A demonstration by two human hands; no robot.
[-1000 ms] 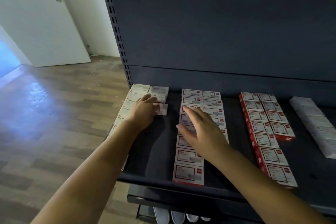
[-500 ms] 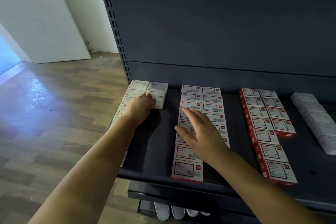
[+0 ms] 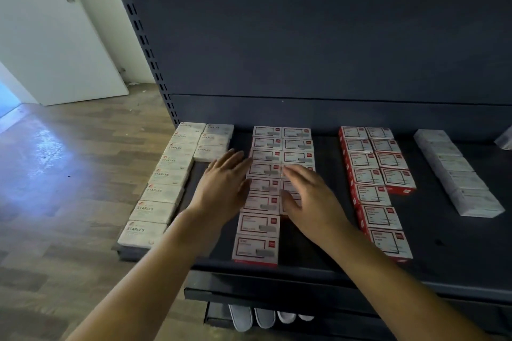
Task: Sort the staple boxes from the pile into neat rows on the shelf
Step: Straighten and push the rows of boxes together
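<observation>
At the far left a white door and a wooden floor are seen. On the dark shelf the staple boxes are laid flat in groups. Along the shelf's left edge a long row of white boxes marked STAPLES is set from front to back, and a short second row of three white boxes is placed beside it at the back. The left hand is held open, fingers straight and close together, over the bare strip between the white rows and the next group; its fingertips are seen just beside the third box of the short row, though contact cannot be told. Next, a double row of red-edged white boxes is laid out, its left column reaching the shelf's front edge. The right hand is spread flat, fingers slightly apart, over the right column of this group, and the boxes beneath it are partly hidden. Further right a second double row of red-sided boxes is arranged, again with a longer left column. At the far right a single row of plain white boxes is set at a slant. Below the shelf the toes of white slippers are seen
</observation>
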